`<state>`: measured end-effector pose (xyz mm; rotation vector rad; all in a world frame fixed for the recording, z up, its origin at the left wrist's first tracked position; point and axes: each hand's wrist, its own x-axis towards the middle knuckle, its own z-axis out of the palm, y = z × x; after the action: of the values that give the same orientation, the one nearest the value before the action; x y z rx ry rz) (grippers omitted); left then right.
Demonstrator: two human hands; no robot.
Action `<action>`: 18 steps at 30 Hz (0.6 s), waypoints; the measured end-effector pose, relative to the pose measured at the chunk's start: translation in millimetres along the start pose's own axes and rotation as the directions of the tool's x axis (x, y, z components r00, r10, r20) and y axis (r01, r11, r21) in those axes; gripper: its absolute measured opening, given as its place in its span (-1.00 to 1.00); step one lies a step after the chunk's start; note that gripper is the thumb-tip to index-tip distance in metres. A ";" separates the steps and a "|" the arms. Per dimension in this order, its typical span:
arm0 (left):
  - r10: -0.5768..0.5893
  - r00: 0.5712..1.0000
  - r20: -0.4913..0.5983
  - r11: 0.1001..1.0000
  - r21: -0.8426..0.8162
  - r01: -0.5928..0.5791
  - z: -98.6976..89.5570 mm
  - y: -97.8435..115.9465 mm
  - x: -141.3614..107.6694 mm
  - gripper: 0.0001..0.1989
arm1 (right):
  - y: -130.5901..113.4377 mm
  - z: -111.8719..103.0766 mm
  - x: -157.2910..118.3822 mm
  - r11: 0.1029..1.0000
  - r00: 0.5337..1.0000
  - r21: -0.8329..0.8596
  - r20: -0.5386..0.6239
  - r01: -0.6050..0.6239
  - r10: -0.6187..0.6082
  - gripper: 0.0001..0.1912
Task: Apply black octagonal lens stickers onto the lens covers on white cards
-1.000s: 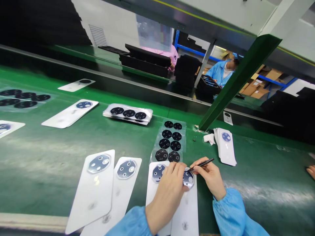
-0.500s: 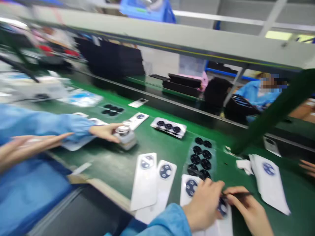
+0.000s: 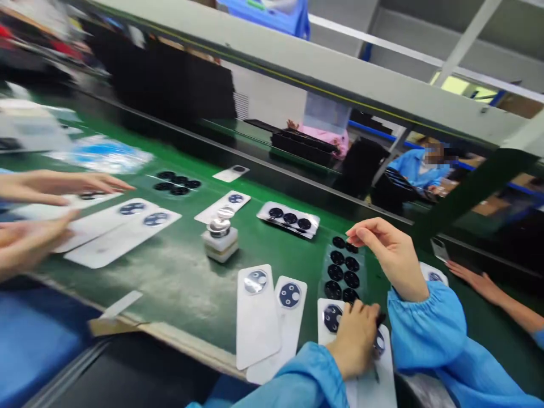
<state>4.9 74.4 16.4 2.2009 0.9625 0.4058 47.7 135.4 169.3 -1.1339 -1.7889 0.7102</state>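
Note:
White phone-shaped panels [image 3: 327, 340] with round dark lens rings lie in front of me. My left hand [image 3: 355, 343] is on them, its fingers curled round a dark slim tool [image 3: 381, 321] that is mostly hidden. To the upper right my right hand [image 3: 389, 258] is raised. Its thumb and fingertips are pinched beside the top of a clear sheet [image 3: 326, 266] of black round lens rings [image 3: 352, 264]. Whether anything is in that pinch I cannot make out. Left of these, two more white panels [image 3: 257, 323] overlap near the table edge.
A small pump bottle [image 3: 221, 241] with a metal top stands mid-table. Behind it lie a panel [image 3: 223, 207] and a white tray [image 3: 289, 220] of black rings. A co-worker's hands [image 3: 51, 187] are at the left over panels; another person's hand [image 3: 476, 280] reaches in at right.
My right hand has left the panel and risen to the top of the ring sheet. The dark tool is now at my left hand. The co-worker's hand has let go of the pump bottle.

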 end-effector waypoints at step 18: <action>0.040 0.997 -0.062 0.999 -0.017 -0.041 -7.3 6.5 -7.1 -0.24 | 78.6 -48.9 -128.8 0.946 0.950 -0.132 -0.140 -0.297 0.279 -0.81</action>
<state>-0.3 69.4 26.1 2.2054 0.9448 0.5020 148.9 52.2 79.9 -1.5315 -1.6132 0.6672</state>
